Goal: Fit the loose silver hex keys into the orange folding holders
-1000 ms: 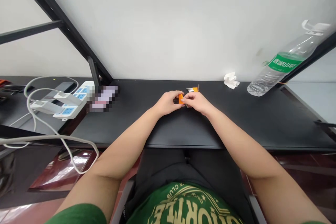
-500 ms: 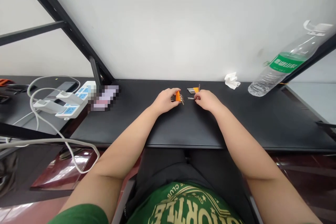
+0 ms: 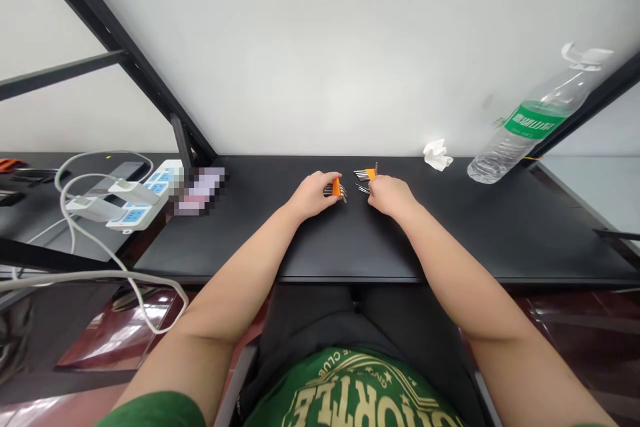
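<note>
At the far left, orange-and-black tools [image 3: 13, 165], too blurred to be told in detail, are lying on a dark surface [image 3: 30, 220]. A looped white cable [image 3: 75, 275] is being trailed across the near edge. Two blocky white plug adapters [image 3: 133, 192] are being carried by a long white plastic power strip with blue socket faces [image 3: 158, 187], and a flat dark rectangular device [image 3: 127, 171] is lying just behind them. To the right of the strip, a lilac-and-pink flat rectangle [image 3: 203, 188], obscured by pixelation, is resting on the long black bench [image 3: 345, 240].

Near the middle of the bench, a small orange holder fitted with bent silvery metal rods [image 3: 337, 187] is being gripped between the thumb and fingers of the left hand [image 3: 311, 194]. Just to its right, a second orange holder with parallel metal rods [image 3: 371, 174] is lying on the bench, beyond several loose thin silvery rods [image 3: 363, 188]. These are being pinched at their right ends by the right hand [image 3: 393, 195]; how many are being gripped cannot be told.

Farther right, a crumpled white tissue [image 3: 437, 155] is resting near the pale wall [image 3: 320, 53]. Beside it, a large clear plastic bottle with a green label and white handle [image 3: 533, 121] is standing.
</note>
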Available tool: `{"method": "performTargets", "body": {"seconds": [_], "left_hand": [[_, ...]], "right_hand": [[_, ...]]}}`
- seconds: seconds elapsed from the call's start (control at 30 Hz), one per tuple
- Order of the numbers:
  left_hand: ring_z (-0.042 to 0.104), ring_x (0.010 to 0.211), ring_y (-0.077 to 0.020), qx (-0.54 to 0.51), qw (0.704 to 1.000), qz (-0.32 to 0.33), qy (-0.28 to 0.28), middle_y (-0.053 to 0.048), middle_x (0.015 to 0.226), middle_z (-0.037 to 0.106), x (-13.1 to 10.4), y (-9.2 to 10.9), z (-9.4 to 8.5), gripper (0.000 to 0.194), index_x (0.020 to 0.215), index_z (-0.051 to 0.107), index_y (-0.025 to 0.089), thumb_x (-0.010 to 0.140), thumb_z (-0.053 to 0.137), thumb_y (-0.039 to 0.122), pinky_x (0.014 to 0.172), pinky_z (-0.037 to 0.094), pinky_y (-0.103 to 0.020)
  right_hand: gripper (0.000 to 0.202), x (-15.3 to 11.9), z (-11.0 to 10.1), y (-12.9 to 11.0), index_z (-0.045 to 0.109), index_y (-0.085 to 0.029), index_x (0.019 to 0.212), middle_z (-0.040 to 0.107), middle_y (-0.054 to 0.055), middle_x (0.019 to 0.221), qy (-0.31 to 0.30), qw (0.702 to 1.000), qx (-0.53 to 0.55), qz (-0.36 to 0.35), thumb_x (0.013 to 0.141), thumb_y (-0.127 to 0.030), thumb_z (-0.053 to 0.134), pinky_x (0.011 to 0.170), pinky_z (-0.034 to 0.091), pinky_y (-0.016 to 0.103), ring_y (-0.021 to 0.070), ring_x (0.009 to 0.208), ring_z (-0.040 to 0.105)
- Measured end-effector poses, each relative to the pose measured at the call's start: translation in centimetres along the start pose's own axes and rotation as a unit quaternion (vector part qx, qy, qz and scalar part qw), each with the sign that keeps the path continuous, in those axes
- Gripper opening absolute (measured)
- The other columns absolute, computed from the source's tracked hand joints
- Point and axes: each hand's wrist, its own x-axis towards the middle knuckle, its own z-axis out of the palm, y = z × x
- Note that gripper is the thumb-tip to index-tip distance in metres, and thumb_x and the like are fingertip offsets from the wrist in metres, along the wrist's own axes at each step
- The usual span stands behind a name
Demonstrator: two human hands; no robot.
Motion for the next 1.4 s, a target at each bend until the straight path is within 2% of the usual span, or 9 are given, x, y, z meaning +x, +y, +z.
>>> {"method": "performTargets", "body": {"seconds": [0.17, 0.23, 0.37, 0.5, 0.67, 1.07, 1.17, 1.27, 1.4], "left_hand": [[0.067, 0.116, -0.0253, -0.016, 1.000, -0.001, 0.002, -0.006, 0.121, 0.073, -0.1, 0.1, 0.0, 0.063, 0.142, 0.059, 0.024, 0.082, 0.076, 0.024, 0.105, 0.053, -0.039], [0.067, 0.115, -0.0249, -0.013, 1.000, 0.003, 0.006, -0.006, 0.120, 0.073, -0.1, 0.2, 0.0, 0.059, 0.138, 0.061, 0.024, 0.081, 0.076, 0.023, 0.104, 0.054, -0.038], [0.068, 0.108, -0.0245, 0.011, 1.000, 0.013, 0.005, -0.007, 0.117, 0.071, 0.0, 0.3, 0.0, 0.052, 0.132, 0.065, 0.024, 0.081, 0.076, 0.024, 0.101, 0.056, -0.038], [0.068, 0.109, -0.0254, 0.022, 0.999, 0.025, -0.003, -0.008, 0.117, 0.072, 0.0, 0.4, -0.1, 0.051, 0.132, 0.065, 0.024, 0.083, 0.076, 0.026, 0.101, 0.055, -0.039], [0.068, 0.105, -0.0248, 0.026, 0.999, 0.024, -0.001, -0.007, 0.115, 0.072, -0.1, 0.4, -0.2, 0.050, 0.132, 0.065, 0.024, 0.083, 0.075, 0.025, 0.099, 0.055, -0.038], [0.069, 0.105, -0.0248, 0.034, 0.999, 0.027, -0.012, -0.006, 0.114, 0.075, -0.1, 0.6, -0.3, 0.049, 0.132, 0.066, 0.025, 0.083, 0.075, 0.025, 0.097, 0.055, -0.037], [0.068, 0.105, -0.0253, 0.041, 0.998, 0.040, -0.020, -0.006, 0.113, 0.075, -0.1, 0.8, -0.4, 0.048, 0.131, 0.067, 0.025, 0.084, 0.074, 0.026, 0.097, 0.055, -0.038], [0.065, 0.112, -0.0263, 0.025, 0.997, 0.069, -0.023, -0.006, 0.117, 0.075, -0.2, 1.5, -0.4, 0.044, 0.130, 0.068, 0.027, 0.086, 0.074, 0.031, 0.102, 0.052, -0.042], [0.062, 0.121, -0.0277, -0.006, 0.996, 0.087, -0.005, -0.006, 0.119, 0.074, -0.3, 2.6, -0.4, 0.040, 0.125, 0.070, 0.029, 0.086, 0.075, 0.035, 0.110, 0.047, -0.044]], "right_hand": [[0.010, 0.0, 0.0, 0.0, 0.071, -0.018, 0.089, 0.068, 0.015, 0.117, 0.068, 0.997, 0.037, -0.018, 0.090, -0.015, 0.061, 0.076, 0.047, 0.033, 0.0280, 0.104, 0.064], [0.007, 0.1, 0.2, -0.2, 0.068, -0.019, 0.088, 0.070, 0.013, 0.109, 0.101, 0.991, 0.079, -0.044, 0.089, -0.015, 0.062, 0.075, 0.045, 0.033, 0.0261, 0.099, 0.063], [0.008, 0.4, 0.9, -0.8, 0.064, -0.021, 0.086, 0.069, 0.004, 0.084, 0.126, 0.967, 0.181, -0.123, 0.088, -0.014, 0.061, 0.070, 0.041, 0.030, 0.0188, 0.075, 0.059], [0.010, 0.5, 1.4, -0.9, 0.062, -0.021, 0.084, 0.068, 0.002, 0.081, 0.166, 0.944, 0.226, -0.176, 0.087, -0.012, 0.060, 0.070, 0.040, 0.029, 0.0173, 0.071, 0.057], [0.011, 0.3, 1.0, -0.6, 0.061, -0.021, 0.082, 0.067, 0.002, 0.077, 0.202, 0.928, 0.252, -0.186, 0.089, -0.012, 0.059, 0.069, 0.039, 0.028, 0.0168, 0.069, 0.057], [0.015, 0.0, 0.6, -0.5, 0.064, -0.019, 0.081, 0.067, 0.005, 0.080, 0.191, 0.938, 0.201, -0.206, 0.091, -0.011, 0.057, 0.069, 0.040, 0.030, 0.0181, 0.072, 0.057], [0.015, -0.2, 0.3, -0.7, 0.069, -0.020, 0.085, 0.070, 0.006, 0.084, 0.174, 0.934, 0.242, -0.199, 0.095, -0.018, 0.057, 0.075, 0.043, 0.031, 0.0194, 0.077, 0.061], [0.014, -0.1, 0.5, -0.9, 0.072, -0.021, 0.088, 0.071, 0.004, 0.085, 0.143, 0.906, 0.359, -0.175, 0.095, -0.028, 0.061, 0.077, 0.046, 0.032, 0.0195, 0.079, 0.063], [0.025, 0.7, 1.5, -1.1, 0.064, -0.022, 0.084, 0.066, 0.000, 0.081, 0.095, 0.843, 0.516, -0.123, 0.087, -0.045, 0.072, 0.071, 0.048, 0.030, 0.0174, 0.075, 0.060]]}}
